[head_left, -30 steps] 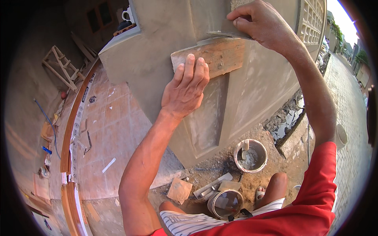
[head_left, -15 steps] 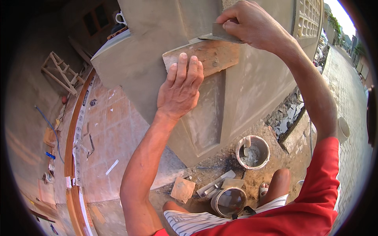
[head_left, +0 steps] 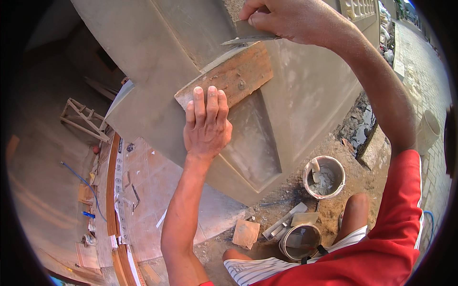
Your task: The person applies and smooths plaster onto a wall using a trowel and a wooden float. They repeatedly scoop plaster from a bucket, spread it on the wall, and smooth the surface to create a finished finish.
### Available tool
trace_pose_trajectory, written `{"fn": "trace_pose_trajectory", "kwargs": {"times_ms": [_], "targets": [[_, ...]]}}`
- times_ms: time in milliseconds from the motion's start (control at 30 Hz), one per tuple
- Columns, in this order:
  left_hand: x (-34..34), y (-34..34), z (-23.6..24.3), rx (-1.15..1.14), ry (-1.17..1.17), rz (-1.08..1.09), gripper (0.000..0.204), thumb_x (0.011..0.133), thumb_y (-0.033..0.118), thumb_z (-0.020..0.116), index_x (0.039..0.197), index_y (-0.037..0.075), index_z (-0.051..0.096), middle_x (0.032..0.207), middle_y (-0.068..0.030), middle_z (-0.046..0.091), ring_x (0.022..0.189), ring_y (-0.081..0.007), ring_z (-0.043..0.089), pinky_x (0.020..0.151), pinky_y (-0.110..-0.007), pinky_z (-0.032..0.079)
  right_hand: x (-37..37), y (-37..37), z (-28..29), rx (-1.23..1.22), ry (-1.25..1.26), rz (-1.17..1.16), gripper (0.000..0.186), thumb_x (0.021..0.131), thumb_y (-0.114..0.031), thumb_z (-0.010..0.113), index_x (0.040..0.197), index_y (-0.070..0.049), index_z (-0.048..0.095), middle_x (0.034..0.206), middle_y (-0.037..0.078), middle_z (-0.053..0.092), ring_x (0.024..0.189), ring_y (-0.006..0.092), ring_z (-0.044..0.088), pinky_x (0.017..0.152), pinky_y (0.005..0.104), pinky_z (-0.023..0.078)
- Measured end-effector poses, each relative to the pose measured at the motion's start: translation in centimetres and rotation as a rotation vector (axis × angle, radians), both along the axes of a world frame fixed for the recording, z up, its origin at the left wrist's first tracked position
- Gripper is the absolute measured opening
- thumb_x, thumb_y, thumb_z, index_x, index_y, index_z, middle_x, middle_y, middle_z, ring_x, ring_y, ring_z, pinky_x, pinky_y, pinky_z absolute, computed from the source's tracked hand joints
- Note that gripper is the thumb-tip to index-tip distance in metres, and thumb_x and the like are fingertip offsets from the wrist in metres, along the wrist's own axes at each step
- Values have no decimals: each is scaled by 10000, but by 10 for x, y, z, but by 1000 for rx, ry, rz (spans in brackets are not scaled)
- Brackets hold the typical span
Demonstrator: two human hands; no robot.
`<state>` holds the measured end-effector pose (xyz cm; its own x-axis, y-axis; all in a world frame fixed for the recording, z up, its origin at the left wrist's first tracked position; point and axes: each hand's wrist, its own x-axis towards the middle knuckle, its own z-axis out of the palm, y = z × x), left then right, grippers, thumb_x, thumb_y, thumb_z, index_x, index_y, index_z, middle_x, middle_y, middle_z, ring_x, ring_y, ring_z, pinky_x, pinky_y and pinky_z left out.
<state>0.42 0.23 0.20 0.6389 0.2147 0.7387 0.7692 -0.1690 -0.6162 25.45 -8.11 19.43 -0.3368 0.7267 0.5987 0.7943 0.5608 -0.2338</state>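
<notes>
My left hand [head_left: 207, 124] lies with straight fingers against a worn wooden board [head_left: 243, 76], pressing it to the grey plastered wall [head_left: 296, 105]. Its thumb is hidden. The board sits slanted across the top of a recessed panel [head_left: 255, 143]. Above its upper edge, my right hand [head_left: 286, 21] pinches a thin grey metal scraper [head_left: 250, 32]. The blade's lower edge runs close along the board's top; whether they touch I cannot tell. Wet-looking mortar [head_left: 217, 62] forms a pale strip along that upper edge.
Below the wall stand a bucket [head_left: 310, 183] of grey mortar with a tool inside and a second bucket [head_left: 282, 245] of water near my knees. A square tile [head_left: 246, 233] and wood offcuts [head_left: 286, 220] lie beside them. A wooden trestle [head_left: 83, 121] is at far left.
My view has tilted and shifted, so the wall and board look more slanted. The scraper shows more edge-on above the board. Both hands keep their hold.
</notes>
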Motion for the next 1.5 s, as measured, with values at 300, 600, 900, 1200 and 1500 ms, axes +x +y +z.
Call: {"fn": "trace_pose_trajectory", "kwargs": {"times_ms": [300,600,900,1200,1500], "targets": [[-5,-1,0,35,23,26,669,708,235,653,1343,100,494,1413,-94,410,1394,-337,315,1077,-456,299,-19,22,-3,50,-16,181,148,736,3,552,617,79,595,589,228,597,527,303,604,499,409,478],[-4,-2,0,19,23,19,686,700,236,657,1351,98,489,1426,-96,398,1402,-340,304,1089,-465,284,-40,42,-31,268,-52,126,183,759,-30,541,608,70,568,533,219,481,503,339,542,540,452,479],[-3,-2,-1,-19,2,18,723,692,233,671,1375,104,471,1444,-93,384,1403,-339,302,1097,-468,276,-49,44,-31,161,-86,80,152,728,-38,547,625,69,578,558,230,506,535,375,546,565,470,489],[-2,-1,-1,-25,0,8,740,686,227,682,1384,108,464,1448,-84,380,1404,-337,303,1092,-462,297,-41,34,-25,115,-109,48,156,745,-52,550,652,63,598,553,199,515,542,314,542,585,402,492],[-2,-2,0,-1,-14,-19,666,730,185,621,1374,100,476,1438,-83,410,1405,-335,315,1094,-451,294,0,-2,-12,-78,265,32,220,815,-104,559,898,-11,740,768,142,699,691,215,657,676,340,529]]}}
